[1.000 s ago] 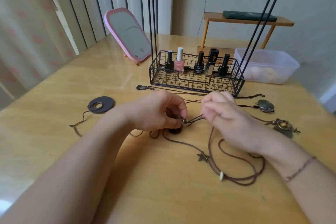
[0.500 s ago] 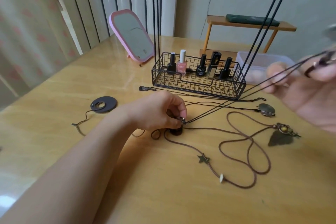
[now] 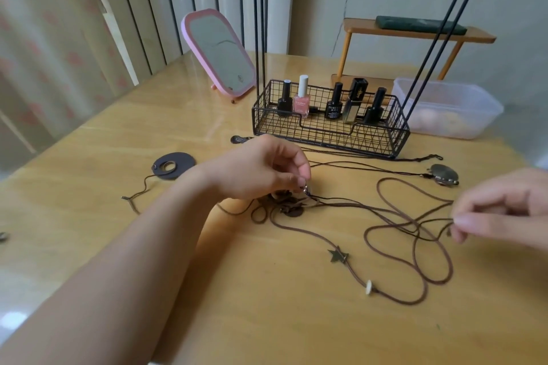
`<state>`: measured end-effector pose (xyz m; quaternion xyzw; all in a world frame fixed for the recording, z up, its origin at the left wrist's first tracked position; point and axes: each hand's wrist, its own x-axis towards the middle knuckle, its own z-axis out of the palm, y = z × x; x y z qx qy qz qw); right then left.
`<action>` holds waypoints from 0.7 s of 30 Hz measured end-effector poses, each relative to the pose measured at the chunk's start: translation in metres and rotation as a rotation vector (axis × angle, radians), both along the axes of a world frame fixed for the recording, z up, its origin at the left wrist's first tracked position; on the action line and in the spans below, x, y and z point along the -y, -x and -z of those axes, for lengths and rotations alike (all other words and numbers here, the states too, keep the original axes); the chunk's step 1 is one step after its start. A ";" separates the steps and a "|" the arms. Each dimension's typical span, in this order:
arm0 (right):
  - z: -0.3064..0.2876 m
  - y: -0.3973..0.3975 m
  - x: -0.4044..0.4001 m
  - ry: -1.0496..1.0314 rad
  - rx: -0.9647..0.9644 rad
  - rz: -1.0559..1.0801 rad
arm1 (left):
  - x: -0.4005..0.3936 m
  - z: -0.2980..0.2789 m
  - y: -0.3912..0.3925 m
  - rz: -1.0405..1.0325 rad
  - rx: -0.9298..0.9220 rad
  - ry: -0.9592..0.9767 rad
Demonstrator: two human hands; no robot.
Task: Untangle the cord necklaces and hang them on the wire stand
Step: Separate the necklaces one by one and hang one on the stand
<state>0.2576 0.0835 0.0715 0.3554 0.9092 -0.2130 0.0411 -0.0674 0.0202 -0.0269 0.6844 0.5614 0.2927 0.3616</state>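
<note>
The left hand (image 3: 264,169) has its fingers curled down, thumb and forefinger pinching a small metal clasp (image 3: 305,189) at the end of a thin dark cord; the right hand (image 3: 501,210), blurred at the frame's right edge, pinches the far end of a thin cord between thumb and fingertips.

The wooden table (image 3: 89,157) carries everything. At its back stands the wire stand (image 3: 329,127), a black mesh basket with tall thin rods rising out of frame, holding five nail polish bottles (image 3: 301,98). A pink-framed mirror (image 3: 219,53) leans to its left and a clear plastic tub (image 3: 447,107) sits to its right.

The cord necklaces (image 3: 409,231) lie loose on the table between the hands: brown cords in overlapping loops, knotted together just under the left hand. One cord bears a star charm (image 3: 338,255) and a pale bead (image 3: 368,287). An oval metal pendant (image 3: 444,175) lies near the stand's right corner, and a dark ring-shaped pendant (image 3: 173,163) on its own cord lies apart to the left.
</note>
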 end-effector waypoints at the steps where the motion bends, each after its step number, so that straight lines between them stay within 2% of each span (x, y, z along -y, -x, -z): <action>1: 0.031 -0.007 0.007 0.020 -0.018 0.099 | 0.000 0.000 0.000 0.000 0.011 -0.006; 3: 0.054 -0.009 0.018 0.103 0.116 0.150 | 0.001 -0.001 0.000 0.003 0.063 -0.009; 5: 0.057 -0.012 0.007 0.026 0.075 0.222 | 0.002 -0.003 0.000 0.004 0.156 0.002; 6: 0.058 -0.010 0.007 -0.066 0.061 0.233 | 0.002 -0.004 0.001 0.004 0.183 -0.007; 8: 0.064 -0.009 0.017 -0.121 0.101 0.174 | 0.002 -0.006 0.003 0.009 0.187 -0.052; 11: 0.057 0.025 0.016 -0.385 -0.023 0.083 | 0.001 -0.008 0.004 0.026 0.230 -0.064; 15: 0.062 0.101 0.025 -0.246 -0.337 0.069 | 0.002 -0.008 0.004 0.027 0.361 -0.062; 21: 0.086 0.134 0.016 -0.070 -0.439 0.042 | 0.002 -0.009 0.009 -0.003 0.471 -0.100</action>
